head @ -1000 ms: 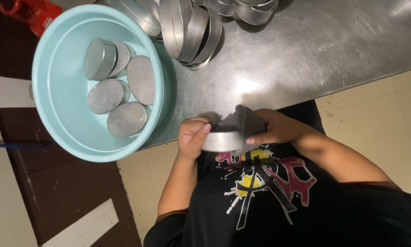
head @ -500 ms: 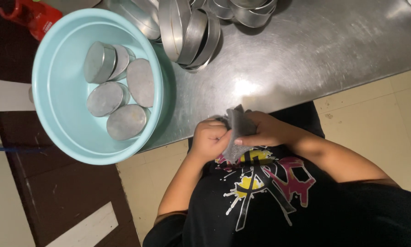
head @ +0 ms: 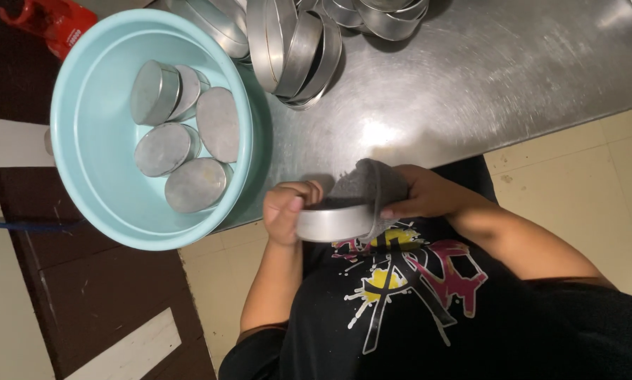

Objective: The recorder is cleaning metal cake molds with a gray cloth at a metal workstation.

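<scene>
The round metal tin (head: 333, 222) is held in front of the person's torso, just off the near edge of the steel worktop (head: 457, 84), clear of its surface. It appears to be thin sheet metal: probably light and rigid, with a smooth wall that is likely slippery, more so if wet. The best hold is on the side wall and rim, with fingers wrapped around the curve.

The left hand (head: 288, 211) grips the tin at its left side, fingers curled over the rim and thumb on the wall; the grip is closed on the tin. The forearm rises from below, with the wrist bent inward.

The right hand (head: 425, 193) holds a grey cloth (head: 368, 186), soft and pliable, pressed over the tin's open top and down its right side. The grip is closed on the cloth, fingers flat against it. The right forearm comes in from the right at a shallow angle.

To the left, a pale blue basin (head: 83, 141) on the worktop holds several similar tins (head: 182, 134). More empty tins (head: 295, 42) lean stacked on edge at the far side of the worktop.
</scene>
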